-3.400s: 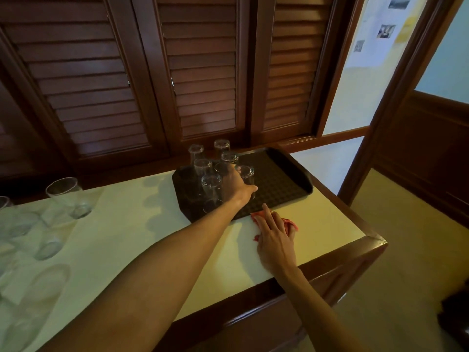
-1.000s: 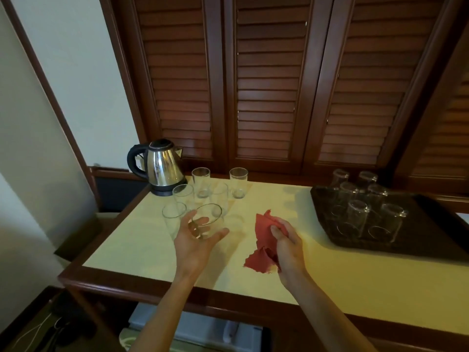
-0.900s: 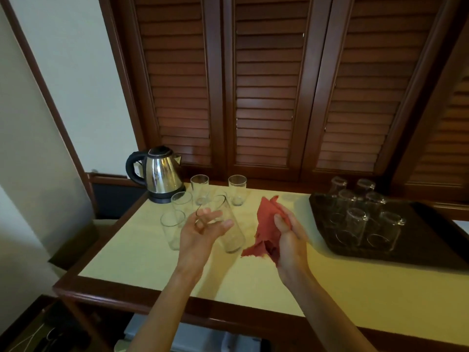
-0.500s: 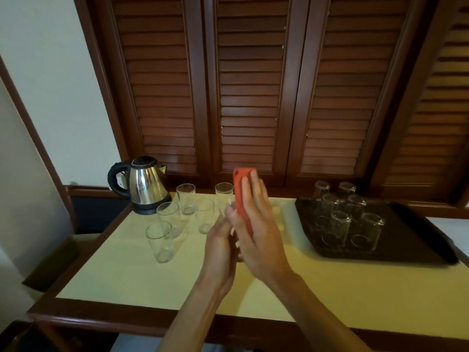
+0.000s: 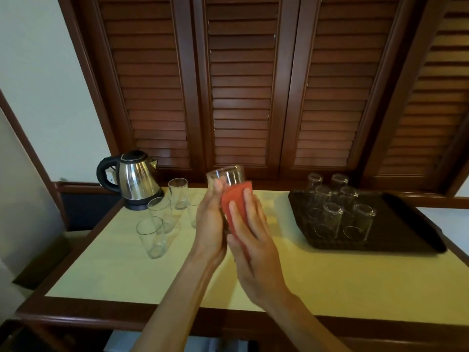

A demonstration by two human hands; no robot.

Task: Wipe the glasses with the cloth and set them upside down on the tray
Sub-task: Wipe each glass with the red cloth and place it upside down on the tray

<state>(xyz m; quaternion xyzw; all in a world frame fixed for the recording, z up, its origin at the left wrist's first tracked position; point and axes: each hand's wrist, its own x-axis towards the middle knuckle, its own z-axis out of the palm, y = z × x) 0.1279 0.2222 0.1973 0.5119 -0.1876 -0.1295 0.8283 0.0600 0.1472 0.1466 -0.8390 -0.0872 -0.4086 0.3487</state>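
The fingers of the left hand grip the glass steady, so the right hand presses the cloth flat on it.

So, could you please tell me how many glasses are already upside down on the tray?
6 on the tray, in three rows of two: back, middle, front. None seems hidden.

Left hand and right hand: both bare, forearms bare to frame edge. Slight motion blur on both.
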